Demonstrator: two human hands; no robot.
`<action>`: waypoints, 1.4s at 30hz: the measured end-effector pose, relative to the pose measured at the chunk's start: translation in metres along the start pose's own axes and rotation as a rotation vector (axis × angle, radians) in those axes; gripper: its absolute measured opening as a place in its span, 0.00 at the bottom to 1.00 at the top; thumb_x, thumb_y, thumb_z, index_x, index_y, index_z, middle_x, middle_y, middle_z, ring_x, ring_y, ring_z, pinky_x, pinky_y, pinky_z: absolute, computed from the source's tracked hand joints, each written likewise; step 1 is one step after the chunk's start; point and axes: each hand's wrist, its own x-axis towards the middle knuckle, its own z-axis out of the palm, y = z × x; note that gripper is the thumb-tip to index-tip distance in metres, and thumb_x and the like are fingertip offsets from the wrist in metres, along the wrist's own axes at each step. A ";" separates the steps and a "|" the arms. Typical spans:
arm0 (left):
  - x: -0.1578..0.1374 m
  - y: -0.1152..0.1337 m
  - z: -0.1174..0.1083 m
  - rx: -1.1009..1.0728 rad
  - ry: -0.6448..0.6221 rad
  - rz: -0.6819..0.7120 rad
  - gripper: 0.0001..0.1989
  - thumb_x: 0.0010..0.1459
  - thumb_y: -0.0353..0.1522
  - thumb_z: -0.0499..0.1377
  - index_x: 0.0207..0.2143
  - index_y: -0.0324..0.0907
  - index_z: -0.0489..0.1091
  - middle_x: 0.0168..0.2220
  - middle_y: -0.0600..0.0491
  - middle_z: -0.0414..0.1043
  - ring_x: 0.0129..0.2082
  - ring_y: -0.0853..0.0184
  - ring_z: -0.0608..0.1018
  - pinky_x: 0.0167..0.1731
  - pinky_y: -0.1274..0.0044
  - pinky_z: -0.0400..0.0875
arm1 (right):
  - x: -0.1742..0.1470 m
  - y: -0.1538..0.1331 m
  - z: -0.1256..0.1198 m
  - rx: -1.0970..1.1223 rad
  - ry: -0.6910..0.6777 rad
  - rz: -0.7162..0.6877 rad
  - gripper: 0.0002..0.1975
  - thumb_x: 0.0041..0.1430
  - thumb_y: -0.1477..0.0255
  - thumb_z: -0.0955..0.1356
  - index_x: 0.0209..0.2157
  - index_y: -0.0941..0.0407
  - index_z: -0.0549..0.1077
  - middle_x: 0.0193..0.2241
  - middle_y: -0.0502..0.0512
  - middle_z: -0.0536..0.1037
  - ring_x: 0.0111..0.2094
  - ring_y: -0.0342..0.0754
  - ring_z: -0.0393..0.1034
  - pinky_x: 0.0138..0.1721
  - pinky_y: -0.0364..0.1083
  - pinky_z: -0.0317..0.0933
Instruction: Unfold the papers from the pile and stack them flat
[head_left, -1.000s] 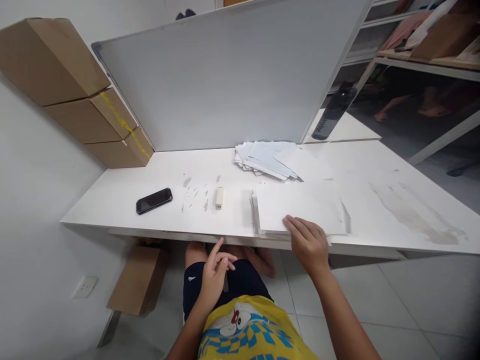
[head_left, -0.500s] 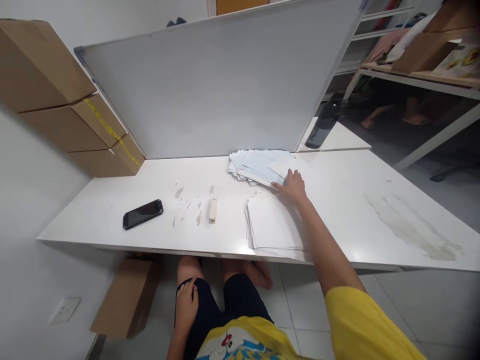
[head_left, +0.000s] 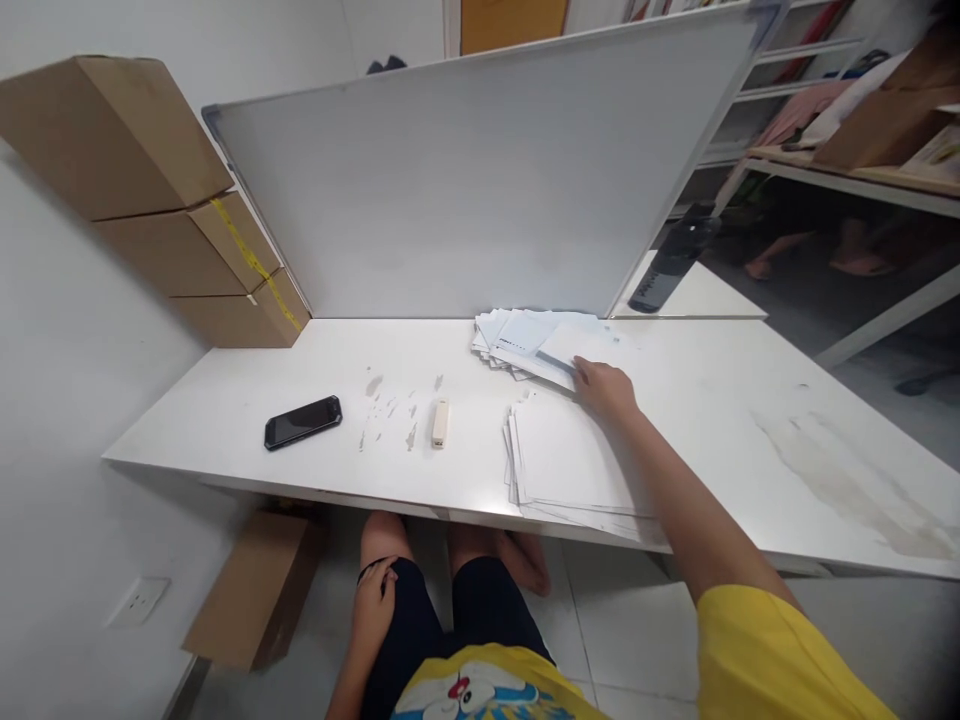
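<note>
My right hand (head_left: pixel 606 388) reaches over the table and pinches the edge of a white sheet of paper (head_left: pixel 592 343) with thumb and fingers. The sheet lies slightly raised above a fanned pile of pale bluish-white papers (head_left: pixel 523 335), one bearing a small dark printed line, and casts a shadow on it. Closer to me, partly under my right forearm, is a loose stack of white paper (head_left: pixel 570 455). My left hand (head_left: pixel 375 598) rests on my left thigh, fingers laid out and holding nothing.
A black phone (head_left: pixel 303 422) and a small cream-coloured block-shaped device (head_left: pixel 440 424) lie on the white table (head_left: pixel 247 375). A whiteboard (head_left: pixel 480 190) stands along the back. Cardboard boxes (head_left: pixel 165 150) are stacked at left, and a dark bottle (head_left: pixel 667 268) stands at back right.
My right hand now pinches the paper and has raised its near edge off the pile. My left hand stays on my thigh. The view has shifted slightly.
</note>
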 end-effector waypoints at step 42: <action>0.027 0.174 -0.001 -1.242 -0.381 -0.518 0.27 0.46 0.42 0.69 0.44 0.34 0.72 0.41 0.41 0.79 0.40 0.56 0.80 0.42 0.68 0.73 | -0.284 -0.130 -0.009 0.476 0.199 -0.803 0.37 0.56 0.90 0.55 0.65 0.51 0.54 0.57 0.54 0.68 0.60 0.49 0.60 0.59 0.58 0.61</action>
